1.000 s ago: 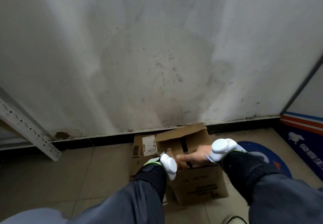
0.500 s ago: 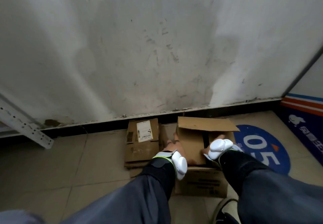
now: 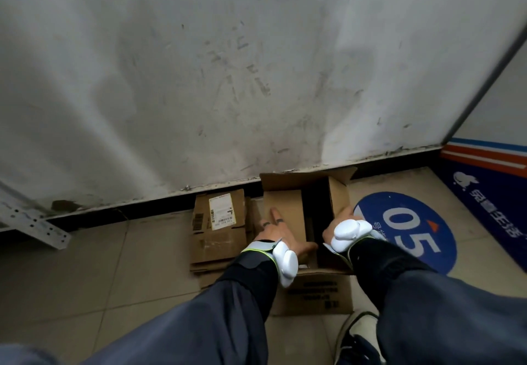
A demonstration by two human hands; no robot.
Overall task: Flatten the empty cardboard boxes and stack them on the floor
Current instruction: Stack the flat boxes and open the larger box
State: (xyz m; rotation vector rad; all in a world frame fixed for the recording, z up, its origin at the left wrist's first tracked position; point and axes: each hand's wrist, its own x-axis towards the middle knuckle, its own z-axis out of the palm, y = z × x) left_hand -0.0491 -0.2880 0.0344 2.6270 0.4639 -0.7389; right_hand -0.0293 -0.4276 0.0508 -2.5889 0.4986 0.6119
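Observation:
An open brown cardboard box (image 3: 316, 293) stands on the tiled floor against the wall, its dark inside showing. My left hand (image 3: 278, 230) rests on the box's left flap with its fingers straight and the index finger pointing away. My right hand (image 3: 340, 219) grips the box's right flap at its near end, mostly hidden behind a white wrist device. Left of the box and touching it lies a stack of flattened boxes (image 3: 219, 230); the top one bears a white label.
A scuffed grey wall (image 3: 256, 79) with a dark skirting runs behind the boxes. A round blue floor sticker marked 05 (image 3: 410, 230) lies to the right, a blue panel (image 3: 490, 202) beyond it. A perforated metal bracket (image 3: 34, 222) juts out at left. My shoe (image 3: 356, 336) is below the box.
The box's top flaps have been spread apart, exposing its inside. My left hand moved onto the left flap and my right hand onto the right one. The view came closer.

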